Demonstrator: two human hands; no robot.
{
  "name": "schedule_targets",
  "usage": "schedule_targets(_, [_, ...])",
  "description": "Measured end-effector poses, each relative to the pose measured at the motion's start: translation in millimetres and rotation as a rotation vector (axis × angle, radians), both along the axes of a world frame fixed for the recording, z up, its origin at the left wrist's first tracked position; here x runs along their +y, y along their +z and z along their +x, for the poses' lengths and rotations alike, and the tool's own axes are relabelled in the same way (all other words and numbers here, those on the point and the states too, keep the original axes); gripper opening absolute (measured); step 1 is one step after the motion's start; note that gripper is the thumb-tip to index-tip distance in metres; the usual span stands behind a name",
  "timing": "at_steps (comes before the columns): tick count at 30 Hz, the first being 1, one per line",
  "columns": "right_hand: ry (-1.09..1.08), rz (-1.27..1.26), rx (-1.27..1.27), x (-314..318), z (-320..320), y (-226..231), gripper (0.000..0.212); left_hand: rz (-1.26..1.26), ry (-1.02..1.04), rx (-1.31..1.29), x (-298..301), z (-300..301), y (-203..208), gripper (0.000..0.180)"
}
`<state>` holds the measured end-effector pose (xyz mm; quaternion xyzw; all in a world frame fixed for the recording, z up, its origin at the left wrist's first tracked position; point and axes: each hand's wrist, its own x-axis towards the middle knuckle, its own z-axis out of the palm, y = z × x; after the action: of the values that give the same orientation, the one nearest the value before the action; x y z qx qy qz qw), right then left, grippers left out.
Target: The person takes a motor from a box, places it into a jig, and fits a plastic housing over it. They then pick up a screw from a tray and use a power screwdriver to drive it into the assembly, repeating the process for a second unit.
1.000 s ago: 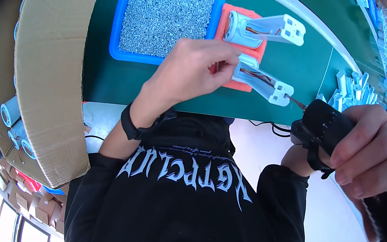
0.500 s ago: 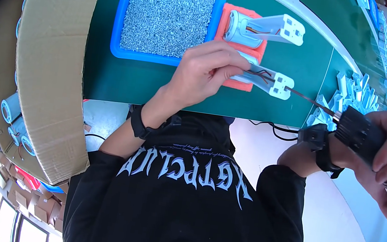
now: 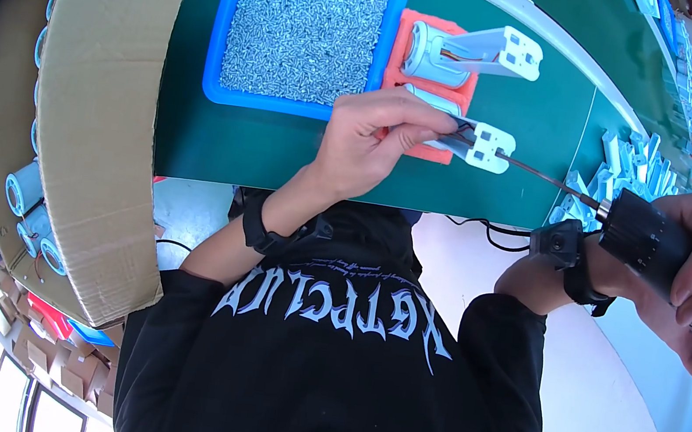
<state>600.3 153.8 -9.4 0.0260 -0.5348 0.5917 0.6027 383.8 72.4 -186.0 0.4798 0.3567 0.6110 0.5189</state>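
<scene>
Green worktop [image 3: 546,112] with a blue screw bin [image 3: 273,105] left of a red pad [image 3: 395,68]; near white bracket [image 3: 492,146] juts right off the pad. Left hand [image 3: 366,139] pinches over it, I cannot tell on what; right hand [image 3: 685,255] grasps a black electric screwdriver [image 3: 639,239], bit at the bracket's end.

The power screwdriver [image 3: 647,245] has a matt black plastic body, with a bright metal collar and a slim, darker steel bit [image 3: 546,178]. The near bracket [image 3: 490,148] looks like smooth white plastic, though painted metal is hard to rule out here. Shiny metal screws [image 3: 306,25] fill a glossy blue plastic tray [image 3: 216,65]. The orange pad [image 3: 396,64] seems soft and rough, the green tabletop [image 3: 275,157] smooth, the box [image 3: 115,95] matt corrugated cardboard.
</scene>
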Motion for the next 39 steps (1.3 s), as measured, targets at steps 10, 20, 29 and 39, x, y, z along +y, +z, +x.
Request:
schedule_targets(10, [0.075,0.140,-0.179,2.1,-25.6,-10.1,0.050,0.435,0.223,0.558,20.6,-51.9,15.6,0.018])
schedule_targets(20, [0.138,0.208,-0.290,4.0,-34.3,-17.1,0.054,-0.014,-0.080,1.230,22.7,-70.5,1.7,0.009])
schedule_targets(29, [0.070,0.138,-0.215,-1.0,-58.9,-19.7,0.056,-0.066,-0.024,1.012,25.6,-77.4,-1.0,0.003])
schedule_targets(39, [0.177,0.231,-0.399,13.5,-47.2,-12.8,0.057,0.087,-0.093,1.196,29.2,-71.6,-2.4,0.005])
